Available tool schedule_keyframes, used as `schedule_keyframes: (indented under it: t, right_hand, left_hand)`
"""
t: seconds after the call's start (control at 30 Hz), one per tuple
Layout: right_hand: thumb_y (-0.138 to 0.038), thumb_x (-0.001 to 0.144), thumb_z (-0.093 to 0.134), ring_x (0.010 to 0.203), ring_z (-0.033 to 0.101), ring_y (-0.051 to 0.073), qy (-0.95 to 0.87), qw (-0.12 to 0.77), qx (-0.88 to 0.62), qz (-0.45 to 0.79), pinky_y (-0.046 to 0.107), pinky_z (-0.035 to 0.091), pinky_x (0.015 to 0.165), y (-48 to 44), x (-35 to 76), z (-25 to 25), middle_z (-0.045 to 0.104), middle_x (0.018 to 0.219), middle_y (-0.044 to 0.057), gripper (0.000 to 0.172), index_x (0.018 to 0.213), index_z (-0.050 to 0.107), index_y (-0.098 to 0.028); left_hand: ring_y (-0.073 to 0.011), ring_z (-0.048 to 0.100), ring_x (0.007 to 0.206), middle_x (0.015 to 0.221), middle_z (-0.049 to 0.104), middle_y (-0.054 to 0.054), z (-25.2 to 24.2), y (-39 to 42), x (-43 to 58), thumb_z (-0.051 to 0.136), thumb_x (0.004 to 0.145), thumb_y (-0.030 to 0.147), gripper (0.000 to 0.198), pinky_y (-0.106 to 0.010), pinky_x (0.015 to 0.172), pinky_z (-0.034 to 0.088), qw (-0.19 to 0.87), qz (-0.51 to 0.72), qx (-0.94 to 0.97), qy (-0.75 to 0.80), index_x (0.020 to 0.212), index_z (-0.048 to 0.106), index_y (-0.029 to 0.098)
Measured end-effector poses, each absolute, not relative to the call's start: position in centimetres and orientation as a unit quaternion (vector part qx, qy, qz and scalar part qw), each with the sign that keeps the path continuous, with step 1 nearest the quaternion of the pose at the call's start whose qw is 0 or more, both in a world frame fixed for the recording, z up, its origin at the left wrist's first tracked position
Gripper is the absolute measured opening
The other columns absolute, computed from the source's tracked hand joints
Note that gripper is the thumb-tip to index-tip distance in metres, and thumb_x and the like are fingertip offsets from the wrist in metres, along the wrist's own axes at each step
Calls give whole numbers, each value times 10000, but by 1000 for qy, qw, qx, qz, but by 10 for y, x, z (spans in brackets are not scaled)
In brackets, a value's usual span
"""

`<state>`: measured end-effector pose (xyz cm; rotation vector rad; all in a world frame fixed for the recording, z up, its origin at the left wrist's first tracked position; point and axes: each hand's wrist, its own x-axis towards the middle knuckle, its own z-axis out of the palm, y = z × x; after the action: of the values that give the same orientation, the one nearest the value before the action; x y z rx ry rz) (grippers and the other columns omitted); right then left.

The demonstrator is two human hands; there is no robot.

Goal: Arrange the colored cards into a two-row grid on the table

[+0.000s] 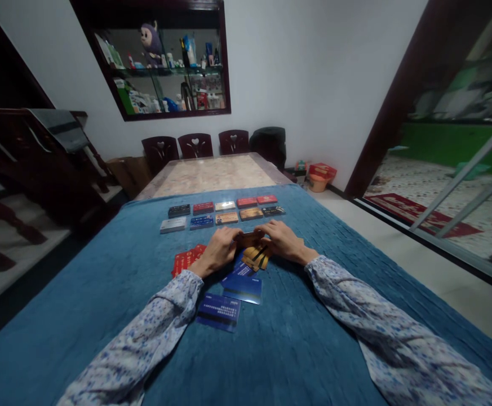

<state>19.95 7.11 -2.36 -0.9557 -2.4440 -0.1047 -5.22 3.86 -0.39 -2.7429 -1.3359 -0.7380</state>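
Between the fingertips of my left hand and my right hand is a dark brown-gold stack of cards, gripped at its two ends. Just below it, gold cards lie fanned over blue cards. Another blue card lies nearer to me. Red cards are spread beside my left wrist, partly hidden by it. Beyond my hands stand two rows of card stacks, among them a white-silver stack, a blue stack and a gold stack.
A blue cloth covers the near part of the table, and its marbled top shows beyond. Dark chairs stand at the far end. An orange bin is on the floor to the right.
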Motion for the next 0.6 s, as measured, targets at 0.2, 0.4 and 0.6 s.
schedule_keyframes:
  t: [0.2,0.4,0.6]
  right_hand:
    - [-191,918,647,963,589,241,-892,225,-390,-43,352,383,822,68,196,-28,743,1073,104,375,1292,626,-202]
    - [-185,945,575,1008,590,245,-891,212,-398,-53,362,376,860,68,193,-30,725,1125,130,410,1354,592,-197]
    - [-169,922,566,1034,569,265,-885,197,-416,-63,368,378,861,65,189,-27,693,1124,149,461,1384,572,-169]
  left_hand:
    - [-282,626,987,1114,723,-132,-2,34,-47,498,860,116,386,-420,883,470,7,-198,-865,-461,1226,615,160]
    - [-275,642,956,1077,725,-123,-5,30,-43,477,910,151,371,-411,862,457,14,-191,-854,-484,1266,577,169]
    - [-285,648,1038,1157,712,-144,-9,33,-44,495,892,120,424,-431,914,464,-5,-204,-848,-490,1311,556,149]
